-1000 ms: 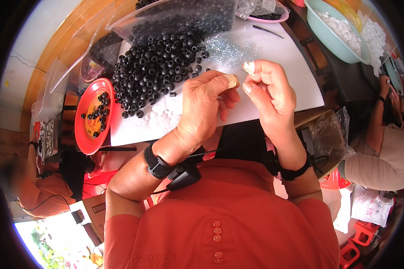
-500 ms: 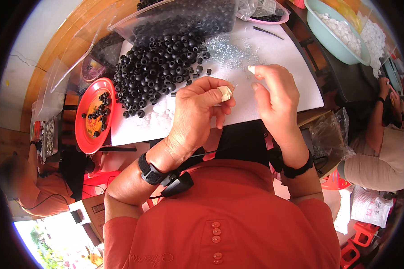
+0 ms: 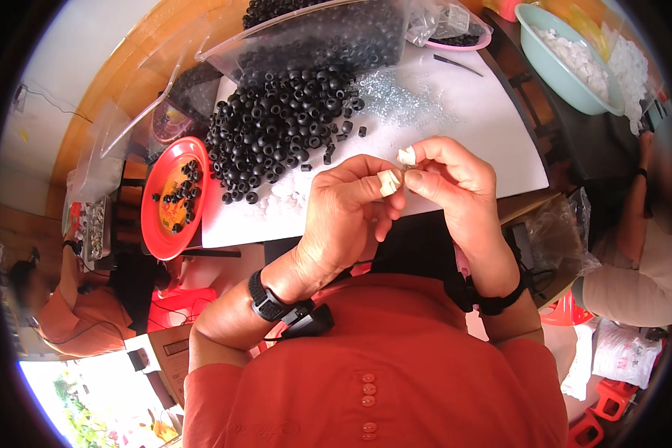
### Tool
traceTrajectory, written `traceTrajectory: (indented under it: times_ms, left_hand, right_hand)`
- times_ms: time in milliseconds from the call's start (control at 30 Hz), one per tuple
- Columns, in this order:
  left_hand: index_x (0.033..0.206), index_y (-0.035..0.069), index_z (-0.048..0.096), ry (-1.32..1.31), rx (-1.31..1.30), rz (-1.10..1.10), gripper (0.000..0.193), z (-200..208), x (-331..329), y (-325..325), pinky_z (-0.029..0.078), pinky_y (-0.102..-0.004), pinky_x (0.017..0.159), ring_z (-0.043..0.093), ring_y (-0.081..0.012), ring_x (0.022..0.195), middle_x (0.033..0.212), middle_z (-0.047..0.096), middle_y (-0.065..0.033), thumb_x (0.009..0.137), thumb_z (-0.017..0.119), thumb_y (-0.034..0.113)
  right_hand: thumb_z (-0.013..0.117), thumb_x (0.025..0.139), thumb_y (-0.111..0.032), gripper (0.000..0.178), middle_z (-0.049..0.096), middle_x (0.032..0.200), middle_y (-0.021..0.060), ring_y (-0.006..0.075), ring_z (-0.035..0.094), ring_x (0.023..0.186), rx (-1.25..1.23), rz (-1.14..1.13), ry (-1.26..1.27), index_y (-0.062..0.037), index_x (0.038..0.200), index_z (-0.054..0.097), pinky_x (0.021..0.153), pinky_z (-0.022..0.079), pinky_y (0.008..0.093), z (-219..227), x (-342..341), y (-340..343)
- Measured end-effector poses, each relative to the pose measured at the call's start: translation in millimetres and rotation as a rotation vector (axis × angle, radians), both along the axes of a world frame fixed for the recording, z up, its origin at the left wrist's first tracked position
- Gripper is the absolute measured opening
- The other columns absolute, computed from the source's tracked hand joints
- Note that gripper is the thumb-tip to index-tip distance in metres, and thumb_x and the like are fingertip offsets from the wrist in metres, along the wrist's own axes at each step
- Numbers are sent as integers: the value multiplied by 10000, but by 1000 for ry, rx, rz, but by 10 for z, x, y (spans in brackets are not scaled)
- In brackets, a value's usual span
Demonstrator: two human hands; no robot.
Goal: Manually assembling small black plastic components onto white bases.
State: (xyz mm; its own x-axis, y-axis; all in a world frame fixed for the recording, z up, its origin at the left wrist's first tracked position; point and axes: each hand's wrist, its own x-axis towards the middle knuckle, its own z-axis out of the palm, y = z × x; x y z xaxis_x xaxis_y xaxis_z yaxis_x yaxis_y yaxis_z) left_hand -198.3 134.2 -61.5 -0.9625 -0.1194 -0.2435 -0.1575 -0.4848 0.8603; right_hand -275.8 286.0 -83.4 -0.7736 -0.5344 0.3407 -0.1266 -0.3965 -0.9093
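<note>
My left hand (image 3: 351, 196) and my right hand (image 3: 459, 183) meet over the near edge of the white work surface, fingertips almost touching. Pale tape (image 3: 389, 183) wraps the left thumb, and another pale strip (image 3: 406, 156) covers the right index fingertip. Both hands pinch thumb against forefinger; whatever sits between them is too small or hidden to make out. Just beyond lies a big heap of black hollow round parts (image 3: 276, 123), with a few loose ones near my left hand. Tiny clear pieces (image 3: 399, 97) are scattered farther off, and small white pieces (image 3: 287, 200) lie left of my left hand.
A red plate (image 3: 157, 231) with black parts stands at the left. A clear plastic bin (image 3: 313, 45) tips toward the heap. At the far right is a pale green basin (image 3: 534, 19) of white pieces. Other people sit on both sides.
My right hand has moved left and its fingers have closed in to meet the left hand's fingertips. The whole view has shifted slightly.
</note>
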Motion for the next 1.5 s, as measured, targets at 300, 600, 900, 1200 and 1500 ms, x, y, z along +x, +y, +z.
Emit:
traceTrajectory:
  times_ms: [300,600,900,1200,1500]
  left_hand:
    - [901,15,703,601,-1607,202,110,140,-329,-535,469,-327,666,577,-222,774,785,609,-68,839,704,106]
    - [769,38,663,521,-2190,-17,79,13,-658,-633,515,-427,746,542,-320,955,920,586,-128,735,659,109]
    - [941,14,692,459,-1439,55,126,144,-378,-505,499,-309,667,591,-191,786,842,639,-60,819,660,25]
    - [1068,-64,673,67,-329,-38,192,115,110,-338,474,-228,518,585,-115,659,887,684,-97,890,657,5]
    - [1100,-69,627,53,-87,3,195,66,326,-428,468,-237,522,599,-133,694,920,666,-106,926,627,19]
  right_hand:
    - [681,883,55,118,644,928,11,65,594,854,-59,-133,-21,12,985,641,779,485,225,-74,-77,-35]
    - [690,869,64,135,641,934,14,69,593,866,-27,-186,-15,12,983,639,780,486,221,-147,-102,-7]
    - [678,882,39,132,639,920,14,62,573,815,-28,-219,96,11,1009,653,730,463,213,-127,-67,-25]
    - [683,845,81,145,607,818,68,141,625,762,111,-178,438,14,916,576,652,497,265,-1,32,-233]
    - [674,840,19,263,532,732,102,284,559,638,233,-338,928,-23,1093,616,549,455,390,51,295,-408]
